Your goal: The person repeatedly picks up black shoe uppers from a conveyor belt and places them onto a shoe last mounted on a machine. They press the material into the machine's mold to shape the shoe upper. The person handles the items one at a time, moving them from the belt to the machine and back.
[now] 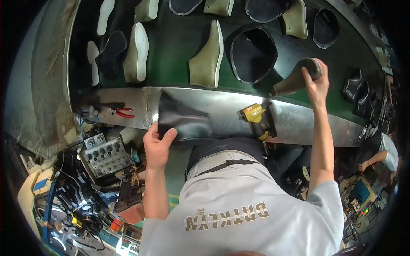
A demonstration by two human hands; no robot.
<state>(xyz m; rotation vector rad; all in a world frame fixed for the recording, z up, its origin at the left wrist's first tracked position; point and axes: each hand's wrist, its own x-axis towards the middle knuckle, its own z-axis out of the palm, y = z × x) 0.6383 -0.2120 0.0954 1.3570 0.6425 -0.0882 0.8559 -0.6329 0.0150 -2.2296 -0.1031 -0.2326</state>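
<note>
My left hand (pixel 158 147) is closed on the lower edge of a black leather shoe upper (pixel 185 117), thumb on top. The upper rests against the metal ledge (pixel 226 102) in front of my body. Over the right part of the green belt (pixel 171 64), my right hand (pixel 318 85) grips an olive shoe last (pixel 294 79) by its rounded end. The last's narrower end points left and down toward the ledge. Between my hands, a yellow and black staple gun (pixel 255 114) lies on the ledge.
Olive lasts with white soles (pixel 137 53) and dark uppers (pixel 253 54) stand on the belt. Red-handled pliers (pixel 123 112) lie at the ledge's left end. Black shoes (pixel 363 96) sit at the right. A control box (pixel 106 155) is at lower left; another person (pixel 386 153) is at far right.
</note>
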